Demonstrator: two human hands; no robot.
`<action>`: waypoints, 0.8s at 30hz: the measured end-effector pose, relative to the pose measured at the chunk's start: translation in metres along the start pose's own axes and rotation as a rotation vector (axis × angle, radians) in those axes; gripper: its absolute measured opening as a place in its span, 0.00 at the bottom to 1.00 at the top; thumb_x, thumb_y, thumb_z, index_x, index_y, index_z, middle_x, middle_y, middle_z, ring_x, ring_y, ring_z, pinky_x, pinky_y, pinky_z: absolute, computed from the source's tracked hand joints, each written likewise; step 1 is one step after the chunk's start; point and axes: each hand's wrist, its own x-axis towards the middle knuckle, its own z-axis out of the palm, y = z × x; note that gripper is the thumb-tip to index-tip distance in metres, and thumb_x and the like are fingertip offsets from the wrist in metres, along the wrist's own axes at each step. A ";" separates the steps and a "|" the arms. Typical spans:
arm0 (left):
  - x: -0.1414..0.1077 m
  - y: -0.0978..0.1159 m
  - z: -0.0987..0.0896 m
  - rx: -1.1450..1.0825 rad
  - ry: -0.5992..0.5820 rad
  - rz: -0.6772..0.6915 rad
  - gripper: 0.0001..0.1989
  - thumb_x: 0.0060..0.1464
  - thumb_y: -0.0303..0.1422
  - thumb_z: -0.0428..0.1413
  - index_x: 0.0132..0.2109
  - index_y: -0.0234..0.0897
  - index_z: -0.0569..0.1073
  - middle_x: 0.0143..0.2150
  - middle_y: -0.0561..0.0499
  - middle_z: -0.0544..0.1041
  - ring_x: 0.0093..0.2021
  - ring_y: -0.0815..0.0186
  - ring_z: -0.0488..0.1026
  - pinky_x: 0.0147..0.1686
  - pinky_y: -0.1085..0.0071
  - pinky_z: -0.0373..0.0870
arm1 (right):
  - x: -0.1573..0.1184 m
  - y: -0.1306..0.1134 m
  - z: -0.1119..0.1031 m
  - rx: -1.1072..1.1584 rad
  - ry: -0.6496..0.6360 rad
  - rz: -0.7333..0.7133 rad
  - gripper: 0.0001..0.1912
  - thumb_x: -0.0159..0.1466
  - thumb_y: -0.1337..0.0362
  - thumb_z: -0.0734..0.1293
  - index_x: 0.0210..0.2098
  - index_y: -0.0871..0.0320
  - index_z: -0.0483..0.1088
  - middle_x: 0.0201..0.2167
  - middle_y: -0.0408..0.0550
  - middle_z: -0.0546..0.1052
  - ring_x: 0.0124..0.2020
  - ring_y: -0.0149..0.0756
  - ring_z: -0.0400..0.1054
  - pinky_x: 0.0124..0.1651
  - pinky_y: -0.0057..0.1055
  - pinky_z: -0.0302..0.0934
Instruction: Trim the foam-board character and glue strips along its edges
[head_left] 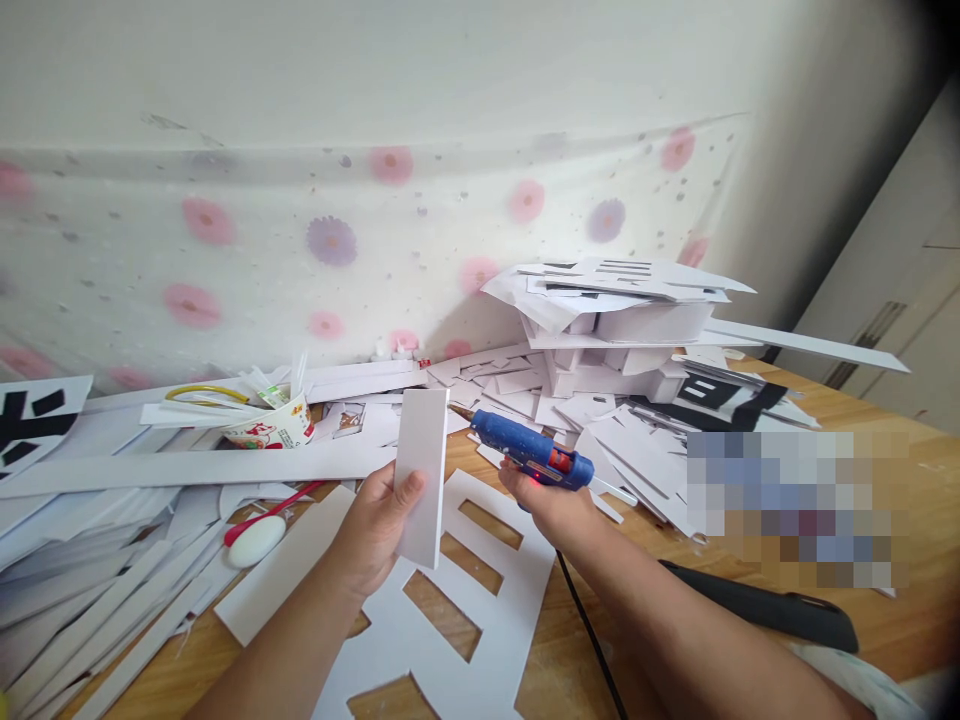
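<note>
My left hand (379, 525) pinches a white rectangular foam board piece (421, 440), held upright with its long edge facing right. In my right hand (544, 500) is a blue hot glue gun (529, 447), its nozzle pointing left close to the piece's upper right edge. Whether the tip touches the edge, I cannot tell. A clear glue stick (615, 488) pokes out of the gun's back, and a black cord (585, 625) runs down from it. Below both hands lies a larger white foam board (517, 575) with several rectangular cut-outs.
White strips (90, 610) pile up on the left, beside a white oval object (257, 542) with a red handle-like part. A printed paper cup (277, 425) stands behind them. Stacked board structures (622, 330) rise at back right. A black long object (765, 605) lies at right.
</note>
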 end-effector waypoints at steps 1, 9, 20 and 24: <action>0.000 0.000 0.000 -0.004 -0.002 0.002 0.26 0.41 0.48 0.67 0.43 0.35 0.74 0.32 0.49 0.75 0.32 0.66 0.70 0.34 0.71 0.68 | 0.000 0.000 0.000 0.008 -0.010 -0.003 0.07 0.49 0.60 0.65 0.21 0.56 0.63 0.18 0.40 0.64 0.21 0.29 0.57 0.24 0.28 0.56; 0.000 0.002 0.001 -0.014 0.025 -0.003 0.28 0.38 0.49 0.67 0.42 0.34 0.74 0.27 0.52 0.71 0.27 0.68 0.67 0.25 0.72 0.67 | 0.001 -0.001 0.004 0.066 -0.019 -0.048 0.05 0.49 0.63 0.65 0.21 0.56 0.65 0.20 0.41 0.66 0.23 0.31 0.60 0.28 0.30 0.57; 0.001 0.000 0.001 -0.012 0.032 0.008 0.27 0.38 0.49 0.67 0.41 0.34 0.74 0.29 0.52 0.71 0.29 0.67 0.67 0.27 0.73 0.66 | -0.004 -0.003 0.004 0.100 -0.031 -0.085 0.01 0.50 0.65 0.66 0.24 0.56 0.68 0.27 0.44 0.73 0.29 0.36 0.68 0.35 0.33 0.64; 0.000 0.001 0.001 0.013 0.016 0.022 0.25 0.39 0.49 0.67 0.38 0.34 0.74 0.30 0.51 0.71 0.30 0.68 0.67 0.28 0.75 0.65 | -0.003 0.000 0.004 0.033 0.029 -0.070 0.05 0.49 0.66 0.66 0.22 0.55 0.63 0.22 0.40 0.68 0.25 0.32 0.63 0.30 0.30 0.59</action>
